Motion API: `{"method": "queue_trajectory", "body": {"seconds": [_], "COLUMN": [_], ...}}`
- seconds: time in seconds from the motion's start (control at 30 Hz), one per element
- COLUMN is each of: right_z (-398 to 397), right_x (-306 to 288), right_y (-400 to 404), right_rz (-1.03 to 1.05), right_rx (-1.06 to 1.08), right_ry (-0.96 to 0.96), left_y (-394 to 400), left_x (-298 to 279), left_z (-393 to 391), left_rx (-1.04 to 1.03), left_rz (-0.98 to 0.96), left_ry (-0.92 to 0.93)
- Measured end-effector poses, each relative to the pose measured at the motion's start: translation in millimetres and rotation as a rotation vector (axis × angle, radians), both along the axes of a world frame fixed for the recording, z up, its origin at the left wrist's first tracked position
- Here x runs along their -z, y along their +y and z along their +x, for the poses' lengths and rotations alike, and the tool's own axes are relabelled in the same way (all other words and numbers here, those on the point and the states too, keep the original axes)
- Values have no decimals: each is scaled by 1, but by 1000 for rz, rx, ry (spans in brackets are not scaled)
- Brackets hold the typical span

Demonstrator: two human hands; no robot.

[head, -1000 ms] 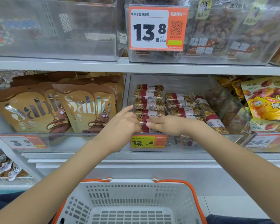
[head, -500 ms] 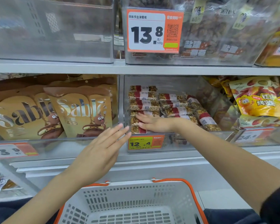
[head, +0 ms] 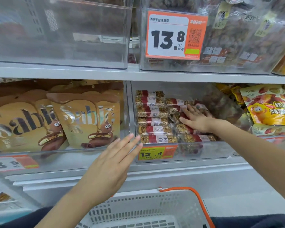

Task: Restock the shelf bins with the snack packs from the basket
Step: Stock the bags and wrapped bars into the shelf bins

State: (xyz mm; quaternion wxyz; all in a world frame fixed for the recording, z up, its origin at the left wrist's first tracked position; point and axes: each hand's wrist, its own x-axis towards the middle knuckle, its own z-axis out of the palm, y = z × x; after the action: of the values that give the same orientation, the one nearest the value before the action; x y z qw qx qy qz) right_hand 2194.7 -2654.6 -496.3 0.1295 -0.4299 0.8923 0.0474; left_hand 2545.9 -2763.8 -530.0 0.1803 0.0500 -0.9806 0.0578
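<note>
**A:** How stood your grip?

**B:** Your right hand (head: 197, 120) lay flat, fingers spread, pressing the right-hand stack of nut bar packs (head: 155, 129) inside the clear bin (head: 187, 144), clamped on nothing. Your left hand (head: 110, 168) hovered open and empty just before the bin's front lip, near the yellow price tag (head: 156, 153).

**A:** And the best way to do it?

**B:** Likely you were squaring the rows; pressing gently, so the packs lay level, suited that. The white basket (head: 143, 209) below showed no packs in its visible part.
</note>
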Motion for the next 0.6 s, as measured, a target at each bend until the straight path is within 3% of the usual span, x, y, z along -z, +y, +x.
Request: {"method": "queue_trajectory", "body": {"seconds": [0.1, 0.23, 0.3, 0.43, 0.53, 0.6], "right_z": [-8, -9, 7, 87, 153, 186], "right_x": [-2, 9, -5, -38, -57, -66], "right_y": [-12, -22, -21, -19, -35, -59], "right_rz": [-78, -12, -185, -817, -1004, -974], "right_rx": [-19, 31, 60, -90, -357, -498], "right_ry": [62, -128, -176, -142, -29, -6], "left_y": [3, 0, -2, -9, -23, -32], "left_x": [0, -2, -5, -13, -18, -20], "left_z": [0, 2, 6, 21, 39, 53], "left_rx": [-17, -5, 35, 0, -75, -136], "left_rz": [-3, 14, 44, 196, 280, 303], "left_ry": [-8, -21, -3, 89, 139, 169]}}
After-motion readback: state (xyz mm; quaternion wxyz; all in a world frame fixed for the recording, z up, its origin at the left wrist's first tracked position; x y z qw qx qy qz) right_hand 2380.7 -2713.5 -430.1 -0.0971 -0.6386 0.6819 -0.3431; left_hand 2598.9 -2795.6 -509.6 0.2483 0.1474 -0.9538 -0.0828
